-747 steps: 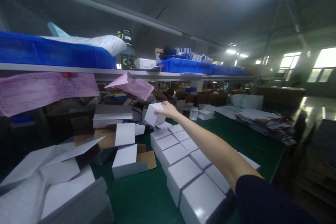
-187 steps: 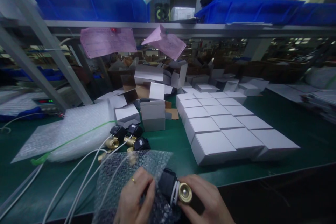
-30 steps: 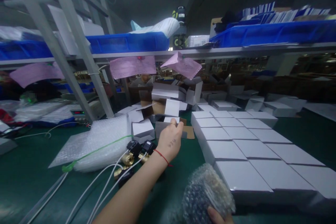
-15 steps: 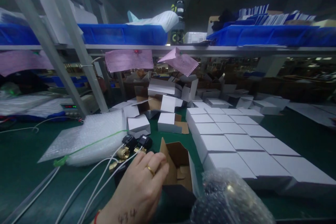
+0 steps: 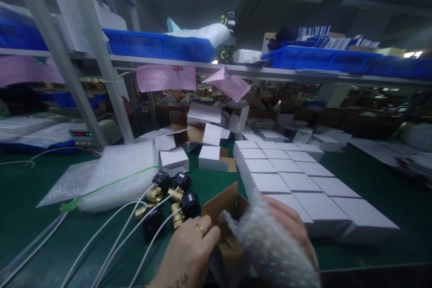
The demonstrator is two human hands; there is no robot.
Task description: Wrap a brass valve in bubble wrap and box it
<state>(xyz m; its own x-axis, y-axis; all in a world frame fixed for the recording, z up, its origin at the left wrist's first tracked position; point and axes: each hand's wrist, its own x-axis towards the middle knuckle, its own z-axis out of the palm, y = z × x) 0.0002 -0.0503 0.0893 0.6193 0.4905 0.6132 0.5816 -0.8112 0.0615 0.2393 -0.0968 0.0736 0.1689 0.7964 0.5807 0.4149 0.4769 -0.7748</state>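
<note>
An open cardboard box (image 5: 224, 202) stands low in the middle, its brown flap upright. My left hand (image 5: 191, 249), with a ring on one finger, is closed on the box's left edge. My right hand (image 5: 292, 222) is wrapped round a bubble-wrapped bundle (image 5: 275, 243) at the right of the box opening; the bundle's thin end hangs over the opening. What lies inside the wrap is too blurred to tell. Left of the box lie several brass valves with black housings (image 5: 191, 204) and white cables (image 5: 111, 234).
Rows of closed white boxes (image 5: 293, 166) cover the right centre. Bubble-wrap sheets (image 5: 118, 175) with a green tie lie at the left. Open boxes (image 5: 211, 155) are heaped behind. A metal shelf (image 5: 251, 70) with blue bins (image 5: 162, 45) crosses above, held by slanted posts at the left.
The wrapped bundle has come up and left over the box, with my right hand now visible on it. My left hand has moved slightly down and right. The view has shifted, revealing another valve.
</note>
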